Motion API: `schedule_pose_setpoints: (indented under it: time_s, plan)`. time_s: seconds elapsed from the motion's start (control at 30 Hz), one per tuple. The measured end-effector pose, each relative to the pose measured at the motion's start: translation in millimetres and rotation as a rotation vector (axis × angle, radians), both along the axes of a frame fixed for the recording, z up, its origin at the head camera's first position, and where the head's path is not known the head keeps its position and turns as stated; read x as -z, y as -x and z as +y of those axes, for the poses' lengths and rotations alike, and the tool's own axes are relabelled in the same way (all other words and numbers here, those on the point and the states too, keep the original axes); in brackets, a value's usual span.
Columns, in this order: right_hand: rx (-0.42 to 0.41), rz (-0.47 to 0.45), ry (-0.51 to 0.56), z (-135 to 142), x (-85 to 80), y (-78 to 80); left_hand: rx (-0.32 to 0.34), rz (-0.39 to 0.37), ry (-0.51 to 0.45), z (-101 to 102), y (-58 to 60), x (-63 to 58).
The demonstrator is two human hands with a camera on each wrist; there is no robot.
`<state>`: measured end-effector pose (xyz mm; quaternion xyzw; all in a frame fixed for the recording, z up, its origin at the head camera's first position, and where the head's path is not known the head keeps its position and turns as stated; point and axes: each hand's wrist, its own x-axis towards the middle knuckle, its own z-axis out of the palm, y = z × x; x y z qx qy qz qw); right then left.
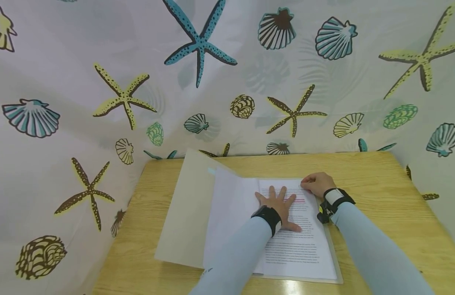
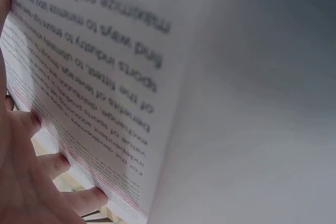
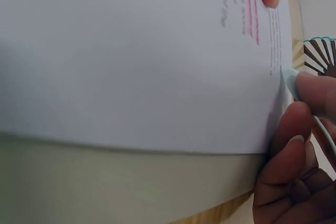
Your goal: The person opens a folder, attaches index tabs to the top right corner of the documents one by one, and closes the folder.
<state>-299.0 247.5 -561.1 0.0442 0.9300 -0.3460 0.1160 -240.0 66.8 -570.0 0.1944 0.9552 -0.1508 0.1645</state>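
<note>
A printed page with pink highlighted lines lies in an open folder on the table. My left hand rests on its upper part with fingers spread, and the left wrist view shows those fingertips on the print. At the page's upper right corner, my right hand pinches a small light-blue sticky tab between thumb and finger. The tab overlaps the page edge there, near the top lines of print. The curled lower fingers of that hand sit beside the page edge.
The folder's cream cover stands tilted up on the left, with turned white sheets against it. Another light-blue tab shows near the top of these sheets. Behind the wooden table hangs a shell-patterned cloth.
</note>
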Motion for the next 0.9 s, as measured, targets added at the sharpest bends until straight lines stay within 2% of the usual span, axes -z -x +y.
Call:
schedule_pose_setpoints:
  time_s: [0.2, 0.67, 0.9]
  plan:
    - [-0.001, 0.014, 0.005, -3.5, -6.6, -2.2, -0.003, -0.003, 0.004, 0.2, 0.8, -0.6]
    - [-0.024, 0.005, -0.021, -1.8, -0.7, 2.9, 0.008, -0.007, -0.004, -1.2, -0.2, -3.8]
    - [-0.031, 0.017, -0.035, -0.8, 0.7, 5.5, 0.005, -0.019, -0.009, -1.3, -0.7, -9.8]
